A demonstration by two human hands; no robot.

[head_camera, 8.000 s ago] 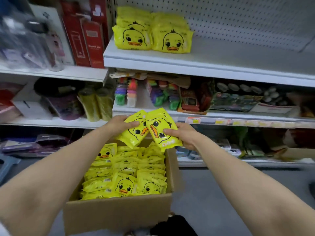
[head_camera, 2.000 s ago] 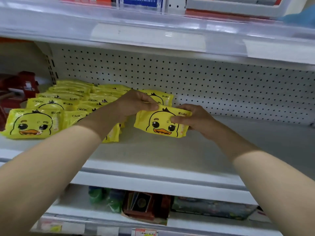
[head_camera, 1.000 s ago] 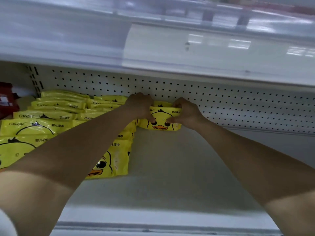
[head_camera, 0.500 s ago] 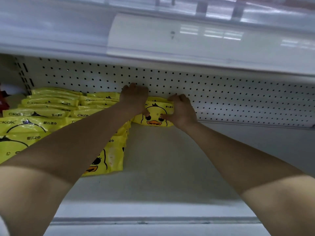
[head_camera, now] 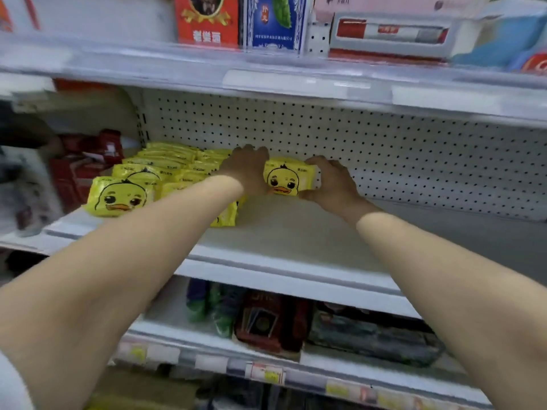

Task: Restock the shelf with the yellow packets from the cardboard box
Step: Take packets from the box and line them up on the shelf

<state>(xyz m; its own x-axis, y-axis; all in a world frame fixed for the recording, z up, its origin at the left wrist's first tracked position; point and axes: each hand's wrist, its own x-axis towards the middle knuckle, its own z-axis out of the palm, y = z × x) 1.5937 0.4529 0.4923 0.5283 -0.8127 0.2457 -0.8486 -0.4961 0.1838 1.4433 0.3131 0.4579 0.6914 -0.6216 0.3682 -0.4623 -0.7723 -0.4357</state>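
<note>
A yellow packet (head_camera: 289, 179) with a duck face stands at the back of the white shelf (head_camera: 296, 232), against the pegboard. My left hand (head_camera: 247, 170) covers its left end, with the fingers reaching over the top. My right hand (head_camera: 331, 182) grips its right end, fingers curled round the edge. To the left lie rows of several more yellow packets (head_camera: 165, 170), one duck-faced packet (head_camera: 120, 196) at the front. The cardboard box is out of view.
The pegboard back wall (head_camera: 399, 155) runs behind the shelf, whose right half is bare. Red boxes (head_camera: 85, 167) sit left of the packets. The shelf above (head_camera: 266, 69) carries boxed goods. The shelf below (head_camera: 266, 321) holds dark boxes and bottles.
The view has pulled back and dropped, so the shelves above and below show. Both hands stay on the ends of the same packet at the back of the shelf.
</note>
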